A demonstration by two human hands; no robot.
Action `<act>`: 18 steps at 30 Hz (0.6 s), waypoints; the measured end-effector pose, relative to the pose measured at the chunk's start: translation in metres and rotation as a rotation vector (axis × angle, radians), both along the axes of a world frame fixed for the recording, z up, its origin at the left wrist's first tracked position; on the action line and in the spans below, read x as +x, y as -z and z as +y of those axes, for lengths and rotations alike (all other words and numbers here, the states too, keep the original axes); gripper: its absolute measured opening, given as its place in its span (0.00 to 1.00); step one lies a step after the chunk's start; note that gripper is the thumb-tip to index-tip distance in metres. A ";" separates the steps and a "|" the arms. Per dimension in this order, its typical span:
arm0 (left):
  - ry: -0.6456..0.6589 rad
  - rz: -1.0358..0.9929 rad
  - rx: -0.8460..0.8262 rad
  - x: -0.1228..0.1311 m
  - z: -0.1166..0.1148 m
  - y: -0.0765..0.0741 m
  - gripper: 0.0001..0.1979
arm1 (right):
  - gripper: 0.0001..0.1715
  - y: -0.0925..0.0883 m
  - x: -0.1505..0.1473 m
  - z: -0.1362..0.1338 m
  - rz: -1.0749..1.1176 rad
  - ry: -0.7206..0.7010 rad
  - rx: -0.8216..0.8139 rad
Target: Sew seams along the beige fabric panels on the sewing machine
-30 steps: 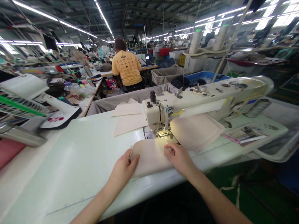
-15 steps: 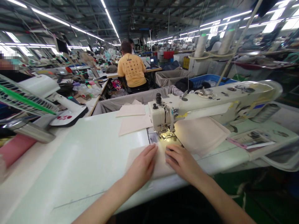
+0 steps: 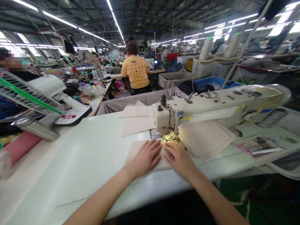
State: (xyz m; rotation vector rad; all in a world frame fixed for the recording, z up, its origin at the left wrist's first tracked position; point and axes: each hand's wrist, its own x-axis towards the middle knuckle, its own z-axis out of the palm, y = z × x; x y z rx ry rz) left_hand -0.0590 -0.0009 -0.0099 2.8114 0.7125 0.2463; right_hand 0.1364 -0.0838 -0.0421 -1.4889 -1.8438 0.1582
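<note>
A pale cream fabric piece [image 3: 135,149] lies on the machine table just in front of the sewing machine [image 3: 164,117]. My left hand [image 3: 146,156] rests flat on this fabric, fingers stretched toward the needle plate [image 3: 171,138]. Beside it, my right hand [image 3: 179,156] is curled over the fabric's right part. A small dark grey object [image 3: 169,152] shows between its thumb and fingers; its kind is unclear. Both sets of fingertips are close to the lit presser foot area. My right palm is hidden.
More cream fabric pieces [image 3: 134,125] lie left of the machine head, and a larger one [image 3: 206,137] lies under the arm. A tray of small items [image 3: 257,145] is at right. A fan [image 3: 30,93] and steel flask [image 3: 38,128] stand at left. A person [image 3: 135,70] sits ahead.
My left hand has flattened out over the fabric, and both hands with the fabric are slightly closer to the needle. The view has shifted a little.
</note>
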 end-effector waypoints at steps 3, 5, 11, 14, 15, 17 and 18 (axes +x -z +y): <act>-0.009 0.010 0.002 0.001 -0.002 0.000 0.23 | 0.12 0.000 0.001 0.001 -0.005 -0.010 -0.011; -0.009 0.011 0.002 0.001 -0.002 0.001 0.23 | 0.11 -0.001 0.002 0.001 -0.002 -0.019 -0.019; 0.000 0.008 0.004 0.000 -0.002 0.002 0.23 | 0.11 -0.002 0.004 0.001 -0.005 -0.026 -0.015; 0.003 0.026 0.002 0.000 0.003 0.001 0.23 | 0.12 -0.004 0.003 0.003 -0.015 -0.016 -0.035; 0.004 0.032 0.000 0.001 0.006 0.000 0.23 | 0.12 -0.005 0.003 0.004 -0.020 -0.009 -0.044; 0.014 0.041 -0.004 0.001 0.010 -0.002 0.23 | 0.12 -0.008 0.002 0.005 -0.034 0.001 -0.057; 0.022 0.043 -0.005 0.001 0.011 -0.003 0.23 | 0.12 -0.008 0.002 0.004 -0.043 0.003 -0.058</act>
